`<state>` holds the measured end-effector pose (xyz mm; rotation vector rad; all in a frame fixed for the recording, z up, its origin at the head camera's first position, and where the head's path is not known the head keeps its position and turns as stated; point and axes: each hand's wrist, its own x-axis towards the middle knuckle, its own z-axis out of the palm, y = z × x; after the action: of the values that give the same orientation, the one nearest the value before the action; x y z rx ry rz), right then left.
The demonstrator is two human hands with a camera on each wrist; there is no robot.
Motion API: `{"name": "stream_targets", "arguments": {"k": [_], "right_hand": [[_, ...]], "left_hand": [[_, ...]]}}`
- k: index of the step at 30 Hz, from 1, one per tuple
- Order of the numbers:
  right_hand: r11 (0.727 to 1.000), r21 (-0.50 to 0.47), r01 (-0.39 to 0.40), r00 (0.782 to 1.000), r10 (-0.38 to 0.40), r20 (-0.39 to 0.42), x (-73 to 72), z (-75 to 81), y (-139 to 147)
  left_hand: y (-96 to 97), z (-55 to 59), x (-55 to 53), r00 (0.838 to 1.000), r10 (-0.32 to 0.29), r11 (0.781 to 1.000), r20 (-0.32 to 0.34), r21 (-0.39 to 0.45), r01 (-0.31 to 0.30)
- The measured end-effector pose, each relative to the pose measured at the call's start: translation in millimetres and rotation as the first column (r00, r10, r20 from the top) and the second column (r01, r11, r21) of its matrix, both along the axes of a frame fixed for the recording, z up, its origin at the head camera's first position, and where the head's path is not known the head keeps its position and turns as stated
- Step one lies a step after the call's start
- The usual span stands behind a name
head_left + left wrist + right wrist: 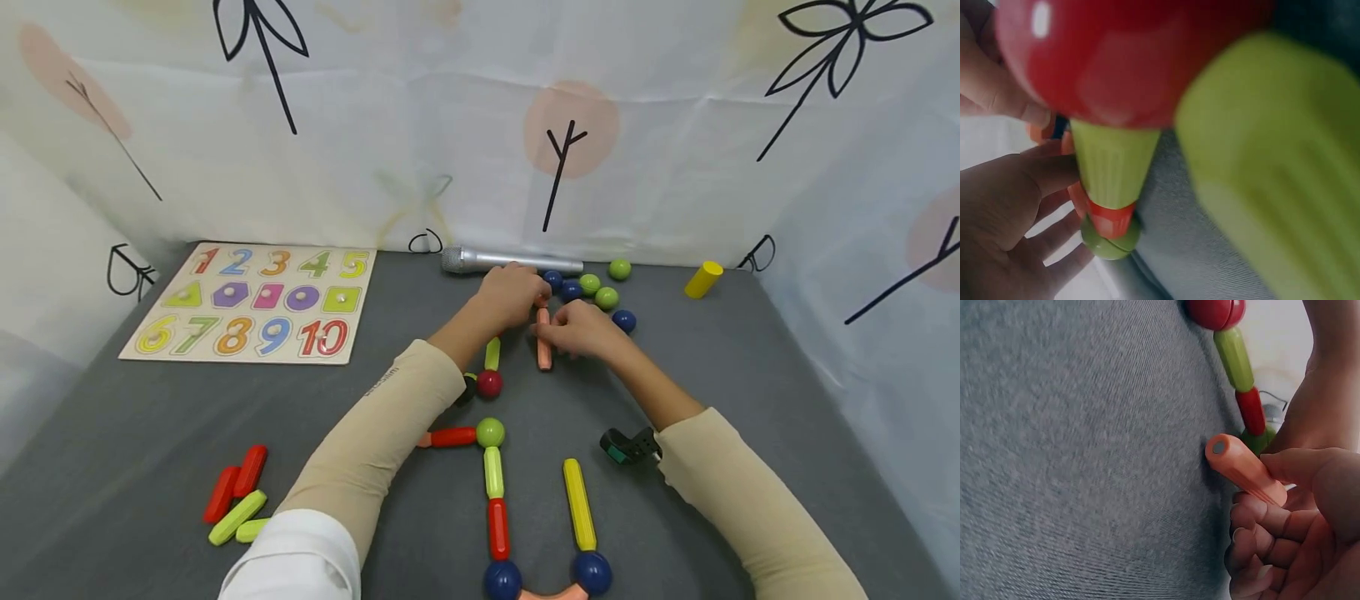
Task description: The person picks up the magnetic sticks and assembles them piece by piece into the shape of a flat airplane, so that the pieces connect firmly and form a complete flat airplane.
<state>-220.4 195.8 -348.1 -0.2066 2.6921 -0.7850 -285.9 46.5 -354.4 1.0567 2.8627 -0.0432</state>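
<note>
My right hand (581, 329) pinches a salmon-orange stick (544, 357) between thumb and fingers; a grey disc shows on its near end in the right wrist view. My left hand (512, 293) is at the stick's far end, its thumb and fingertips around an orange piece (1076, 195) partly hidden behind other parts. Close beside the left hand runs a row with a red ball (1210, 311), a light green stick (1234, 359), a red stick (1250, 411) and a green ball (1259, 439). A black ball (467, 390) lies partly behind the left sleeve.
A silver microphone (517, 261) lies at the back, near blue and green balls (606, 297) and a yellow cylinder (703, 280). A number board (251, 304) is back left. Loose sticks (238, 517) lie front left. Linked sticks and balls (492, 471) and a yellow stick (579, 504) are nearer.
</note>
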Motion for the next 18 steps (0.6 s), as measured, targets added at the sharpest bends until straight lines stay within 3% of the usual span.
{"name": "stream_targets", "arguments": {"k": [6, 12, 18], "right_hand": [[1.000, 0.011, 0.009, 0.999, -0.009, 0.034, -5.0, -7.1, 4.0], [1.000, 0.008, 0.019, 0.998, -0.020, 0.057, -6.4, -10.4, 4.8], [1.000, 0.009, 0.026, 0.998, -0.027, 0.052, -6.6, -11.5, 4.8]], "left_hand": [[2.0, -2.3, -8.9, 0.999, 0.036, 0.999, 0.016, 0.019, -0.036], [0.3, -5.0, -10.6, 0.997, 0.058, 0.998, 0.052, 0.010, -0.058], [-2.9, -1.9, -10.1, 0.990, 0.091, 0.991, 0.105, 0.090, -0.101]]}}
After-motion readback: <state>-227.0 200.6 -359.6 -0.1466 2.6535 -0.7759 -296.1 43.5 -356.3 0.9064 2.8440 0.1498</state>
